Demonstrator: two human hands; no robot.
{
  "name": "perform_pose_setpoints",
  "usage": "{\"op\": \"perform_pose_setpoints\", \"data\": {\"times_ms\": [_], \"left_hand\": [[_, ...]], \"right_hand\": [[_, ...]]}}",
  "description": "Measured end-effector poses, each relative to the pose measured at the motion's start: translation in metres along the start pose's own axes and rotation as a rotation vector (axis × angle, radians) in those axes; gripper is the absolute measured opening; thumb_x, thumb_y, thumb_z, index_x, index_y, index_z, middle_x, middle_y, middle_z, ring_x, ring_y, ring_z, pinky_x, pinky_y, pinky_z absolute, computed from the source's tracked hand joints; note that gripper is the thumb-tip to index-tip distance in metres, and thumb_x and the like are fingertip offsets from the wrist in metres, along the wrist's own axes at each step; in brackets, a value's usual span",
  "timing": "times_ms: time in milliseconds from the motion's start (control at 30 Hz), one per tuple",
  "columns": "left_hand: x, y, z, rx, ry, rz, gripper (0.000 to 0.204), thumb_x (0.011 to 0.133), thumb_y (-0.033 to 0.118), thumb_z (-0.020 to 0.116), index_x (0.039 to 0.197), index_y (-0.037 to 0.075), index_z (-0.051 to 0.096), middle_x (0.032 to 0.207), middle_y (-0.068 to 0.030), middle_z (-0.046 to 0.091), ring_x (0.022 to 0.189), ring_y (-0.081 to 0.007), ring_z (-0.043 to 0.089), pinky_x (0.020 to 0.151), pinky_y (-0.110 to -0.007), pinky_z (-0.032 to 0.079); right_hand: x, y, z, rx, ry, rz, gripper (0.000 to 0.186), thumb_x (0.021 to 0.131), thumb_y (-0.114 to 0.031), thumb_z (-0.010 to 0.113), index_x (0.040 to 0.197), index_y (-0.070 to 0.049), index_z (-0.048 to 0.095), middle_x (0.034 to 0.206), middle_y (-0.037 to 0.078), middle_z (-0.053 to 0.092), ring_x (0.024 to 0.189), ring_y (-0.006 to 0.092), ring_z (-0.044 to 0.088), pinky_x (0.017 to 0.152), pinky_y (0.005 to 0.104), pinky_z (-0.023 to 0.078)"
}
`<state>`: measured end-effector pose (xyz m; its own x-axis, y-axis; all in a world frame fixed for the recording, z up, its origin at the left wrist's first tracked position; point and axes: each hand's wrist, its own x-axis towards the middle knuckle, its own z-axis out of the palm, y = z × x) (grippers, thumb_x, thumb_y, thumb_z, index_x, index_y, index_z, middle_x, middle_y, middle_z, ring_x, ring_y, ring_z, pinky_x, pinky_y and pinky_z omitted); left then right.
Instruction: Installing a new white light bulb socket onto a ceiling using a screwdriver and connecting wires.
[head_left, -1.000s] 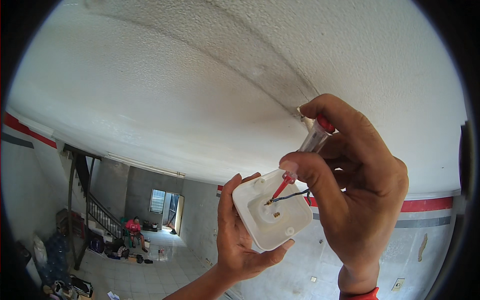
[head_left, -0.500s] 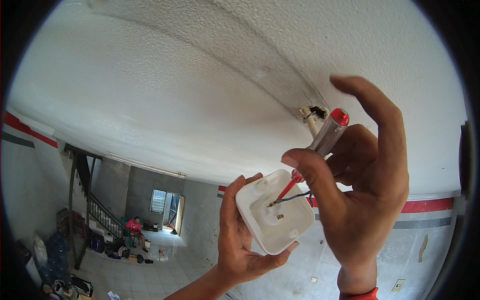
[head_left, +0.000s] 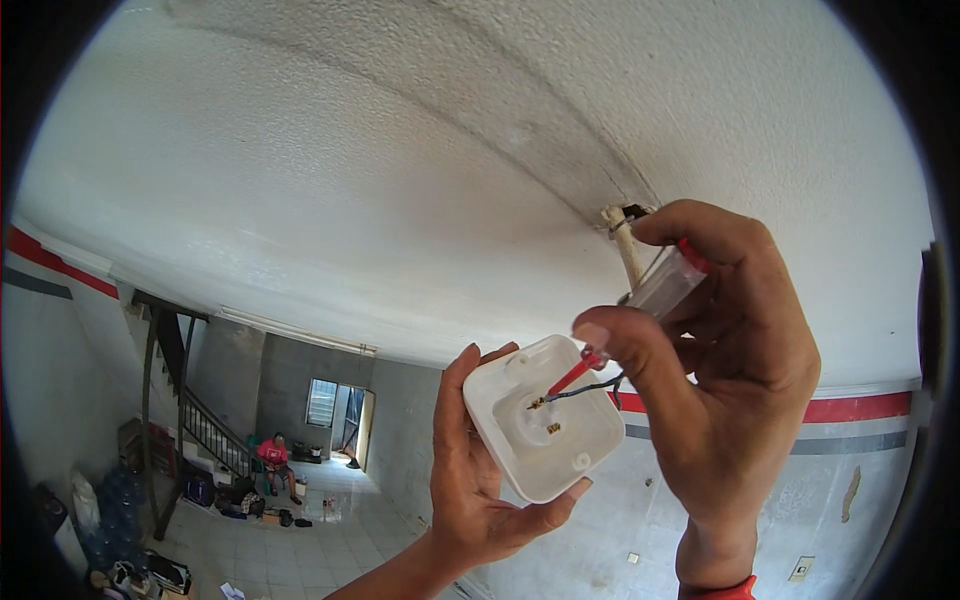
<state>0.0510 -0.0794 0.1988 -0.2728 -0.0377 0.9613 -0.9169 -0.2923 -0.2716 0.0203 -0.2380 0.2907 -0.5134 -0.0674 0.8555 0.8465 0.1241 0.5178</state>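
1. Since the earlier pictures, the right hand has curled its index finger back down over the top of the screwdriver, which half a second ago stood raised and clear of it; the white fitting has barely shifted.
2. That fitting is a square white plastic ceiling lamp base with rounded corners, its hollow underside turned toward the camera. A raised round ring sits in its middle with two small brass terminals showing, and small screw bosses mark its corners.
3. It is held up just below the ceiling, near the lower middle of the view, beneath the spot where the wiring comes out.
4. The left hand cups the base from behind and below, thumb along its left edge and fingertips wrapped around its lower right edge, closed firmly on it.
5. The right hand is closed around the screwdriver's clear handle with its red cap; the red shaft slants down to one brass terminal.
6. A dark wire runs from the terminal area toward the right hand, partly hidden behind the thumb.
7. Above, a short white conduit stub pokes out of the rough white ceiling along a dark crack.
8. The right hand blocks most of the wire's path up to the conduit.
9. Far below, a seated person in a red shirt is beside a staircase on a tiled floor.
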Motion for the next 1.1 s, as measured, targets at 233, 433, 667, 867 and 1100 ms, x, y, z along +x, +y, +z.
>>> {"op": "perform_pose_setpoints", "data": {"times_ms": [233, 433, 667, 867, 1100], "left_hand": [[-0.001, -0.005, -0.002, 0.017, 0.035, 0.02, 0.112, 0.072, 0.007, 0.081, 0.15, 0.004, 0.001, 0.145, -0.022, 0.026, 0.134, -0.0328, 0.036, 0.107, -0.046, 0.041], [-0.001, -0.004, 0.002, 0.006, 0.044, 0.01, 0.111, 0.072, 0.007, 0.081, 0.15, 0.002, 0.001, 0.144, -0.0223, 0.026, 0.134, -0.033, 0.037, 0.107, -0.047, 0.042], [0.001, 0.003, 0.003, 0.018, 0.031, -0.003, 0.111, 0.072, 0.008, 0.081, 0.15, 0.002, 0.002, 0.144, -0.0232, 0.026, 0.133, -0.0335, 0.037, 0.105, -0.047, 0.043], [0.002, 0.004, 0.005, 0.067, 0.04, -0.009, 0.112, 0.071, 0.009, 0.082, 0.149, 0.001, 0.002, 0.144, -0.0236, 0.026, 0.133, -0.034, 0.037, 0.106, -0.048, 0.043], [0.001, 0.002, 0.004, 0.077, 0.032, 0.018, 0.112, 0.071, 0.008, 0.081, 0.149, 0.001, 0.001, 0.144, -0.0239, 0.025, 0.134, -0.0342, 0.036, 0.105, -0.047, 0.043]], "right_hand": [[-0.004, -0.02, 0.02, -0.231, 0.061, 0.136, 0.042, 0.072, 0.008, 0.077, 0.109, 0.004, 0.059, 0.084, 0.006, 0.063, 0.069, 0.0057, 0.06, 0.057, 0.0189, 0.052], [-0.01, 0.007, 0.01, -0.091, 0.048, 0.012, 0.05, 0.072, 0.006, 0.078, 0.117, 0.005, 0.056, 0.08, 0.006, 0.063, 0.067, 0.0066, 0.061, 0.056, 0.0185, 0.049], [-0.006, -0.01, 0.012, -0.094, 0.092, 0.143, 0.052, 0.078, 0.008, 0.07, 0.127, 0.005, 0.052, 0.104, 0.014, 0.066, 0.084, 0.016, 0.067, 0.07, 0.0274, 0.06], [-0.004, 0.009, -0.004, 0.16, -0.041, 0.071, 0.045, 0.081, 0.006, 0.068, 0.124, 0.006, 0.054, 0.115, 0.016, 0.064, 0.087, 0.0197, 0.069, 0.078, 0.0319, 0.06], [-0.003, 0.005, -0.003, 0.08, -0.029, 0.084, 0.042, 0.077, 0.008, 0.071, 0.117, 0.006, 0.057, 0.108, 0.013, 0.065, 0.079, 0.0128, 0.066, 0.07, 0.0255, 0.058]]}}
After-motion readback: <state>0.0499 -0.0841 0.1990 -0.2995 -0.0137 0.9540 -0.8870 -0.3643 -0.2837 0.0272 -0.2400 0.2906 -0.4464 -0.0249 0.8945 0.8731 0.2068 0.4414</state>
